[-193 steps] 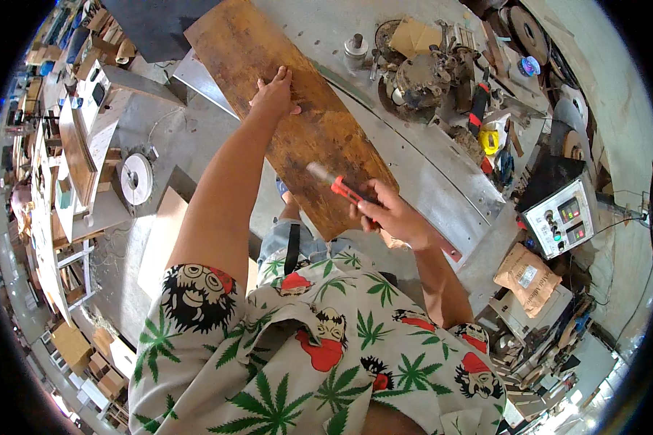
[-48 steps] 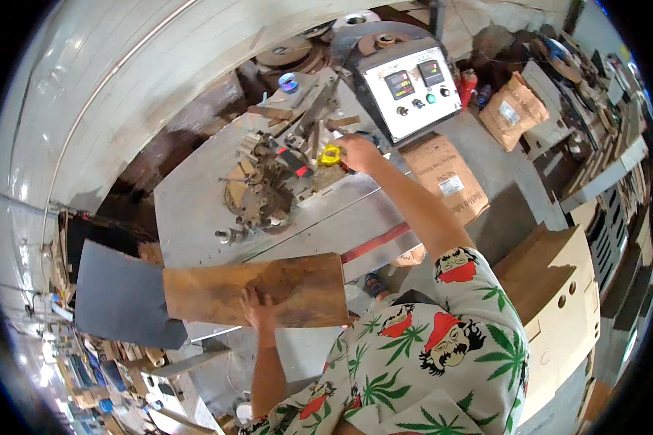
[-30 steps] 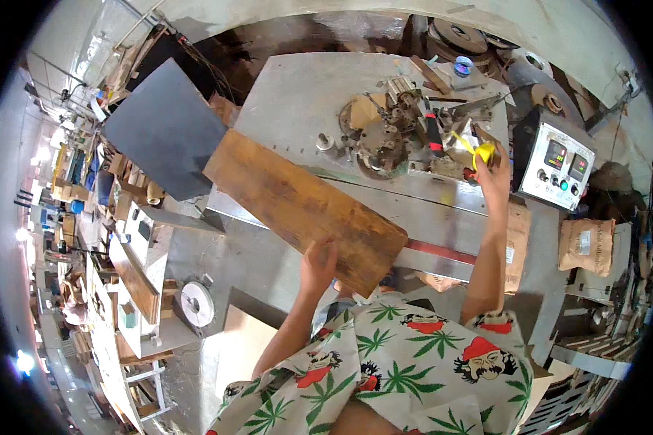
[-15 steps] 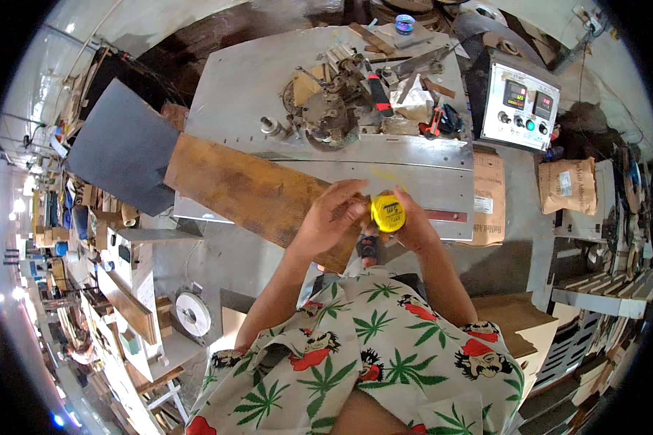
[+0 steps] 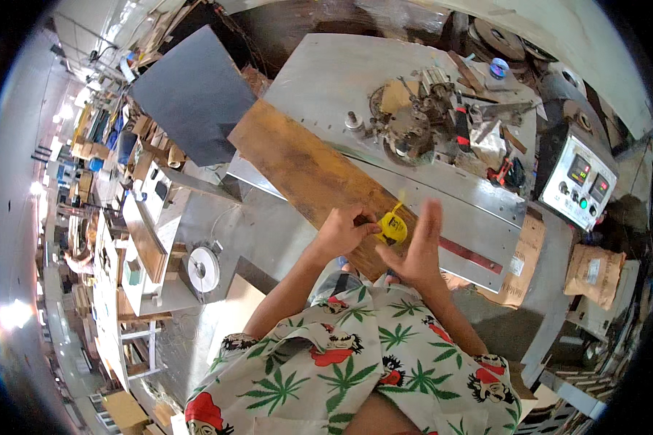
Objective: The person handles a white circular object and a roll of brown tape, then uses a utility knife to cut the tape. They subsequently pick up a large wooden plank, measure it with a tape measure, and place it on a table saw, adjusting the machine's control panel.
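Observation:
A yellow tape measure [image 5: 392, 228] is between my hands, above the near right end of a long brown wooden board [image 5: 308, 170]. My left hand [image 5: 346, 230] is closed, its thumb and fingertips pinching the left side of the tape measure. On the other side my right hand [image 5: 419, 252] is open, with the fingers stretched up and the thumb near the lower edge of the tape measure. A short yellow piece sticks up from the top of the case; whether it is blade or strap I cannot tell. The board slants across the front of a grey metal bench [image 5: 319, 72].
A greasy machine head [image 5: 406, 119] stands on the bench, with tools and scraps to its right. A dark panel [image 5: 194, 94] lies beyond the board's far left end. A control box [image 5: 580, 181] is at right, near paper sacks [image 5: 593, 275]. A white reel [image 5: 203, 269] sits at lower left.
The right hand has let go of the tape measure and spread its fingers, while the left hand has closed on it. My view has turned, so the bench and board appear tilted and further right.

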`<control>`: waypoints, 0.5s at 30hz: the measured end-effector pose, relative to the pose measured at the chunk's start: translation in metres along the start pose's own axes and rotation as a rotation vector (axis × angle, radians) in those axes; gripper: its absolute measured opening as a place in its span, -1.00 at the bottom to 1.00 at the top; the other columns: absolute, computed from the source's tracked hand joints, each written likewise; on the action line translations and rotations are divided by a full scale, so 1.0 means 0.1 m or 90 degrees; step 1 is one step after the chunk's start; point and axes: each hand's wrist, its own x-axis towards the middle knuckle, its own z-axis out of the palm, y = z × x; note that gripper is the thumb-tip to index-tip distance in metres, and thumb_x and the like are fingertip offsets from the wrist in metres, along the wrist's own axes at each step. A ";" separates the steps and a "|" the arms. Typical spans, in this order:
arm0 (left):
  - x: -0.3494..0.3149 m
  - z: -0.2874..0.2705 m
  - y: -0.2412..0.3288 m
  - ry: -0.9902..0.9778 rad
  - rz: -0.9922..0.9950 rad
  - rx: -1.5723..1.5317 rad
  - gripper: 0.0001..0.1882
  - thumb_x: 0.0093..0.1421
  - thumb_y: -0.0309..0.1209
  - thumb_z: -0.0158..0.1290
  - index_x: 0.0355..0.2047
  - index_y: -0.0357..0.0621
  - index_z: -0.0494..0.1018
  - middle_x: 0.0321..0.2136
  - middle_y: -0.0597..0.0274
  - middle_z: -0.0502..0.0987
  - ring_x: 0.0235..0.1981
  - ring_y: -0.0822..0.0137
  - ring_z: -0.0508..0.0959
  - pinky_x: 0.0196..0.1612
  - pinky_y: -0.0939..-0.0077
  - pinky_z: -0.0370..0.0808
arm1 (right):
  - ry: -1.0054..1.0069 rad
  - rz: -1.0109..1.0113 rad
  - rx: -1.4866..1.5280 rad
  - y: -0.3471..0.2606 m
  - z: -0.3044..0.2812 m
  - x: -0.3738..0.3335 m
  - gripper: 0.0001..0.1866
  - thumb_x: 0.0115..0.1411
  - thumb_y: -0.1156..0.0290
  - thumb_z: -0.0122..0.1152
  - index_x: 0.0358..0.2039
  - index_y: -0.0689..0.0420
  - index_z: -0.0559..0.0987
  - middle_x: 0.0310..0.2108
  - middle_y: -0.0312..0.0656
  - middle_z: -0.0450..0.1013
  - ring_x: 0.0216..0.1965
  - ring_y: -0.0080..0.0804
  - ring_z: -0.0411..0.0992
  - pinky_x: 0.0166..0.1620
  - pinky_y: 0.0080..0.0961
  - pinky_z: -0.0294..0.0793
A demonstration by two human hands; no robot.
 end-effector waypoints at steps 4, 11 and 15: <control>0.09 -0.11 0.04 0.016 0.040 0.003 -0.79 0.26 -0.42 0.42 -0.23 -0.31 0.65 -0.44 0.20 0.65 -0.41 0.45 0.57 -0.28 0.39 0.57 | -0.121 -0.146 -0.049 -0.04 0.10 0.18 -0.05 0.20 -0.06 0.52 0.45 0.17 0.35 0.31 0.12 0.40 0.38 0.18 0.34 0.48 0.20 0.19; 0.34 -0.36 -0.10 -0.065 -0.016 -0.059 -0.70 0.23 -0.35 0.44 -0.23 -0.32 0.61 -0.46 0.18 0.61 -0.40 0.41 0.57 -0.28 0.35 0.57 | -0.130 0.205 0.025 0.05 0.81 0.22 -0.32 0.08 0.12 0.62 0.17 0.05 0.55 0.13 -0.06 0.53 0.20 0.02 0.50 0.18 0.02 0.54; 0.64 -0.92 -0.32 -0.021 -0.054 0.005 -0.69 0.22 -0.33 0.41 -0.25 -0.33 0.58 -0.48 0.20 0.59 -0.42 0.42 0.55 -0.31 0.35 0.56 | -0.100 0.194 -0.184 0.12 0.91 0.17 -0.46 0.05 0.29 0.60 0.06 0.04 0.61 0.05 -0.03 0.48 0.11 0.08 0.51 -0.01 -0.03 0.62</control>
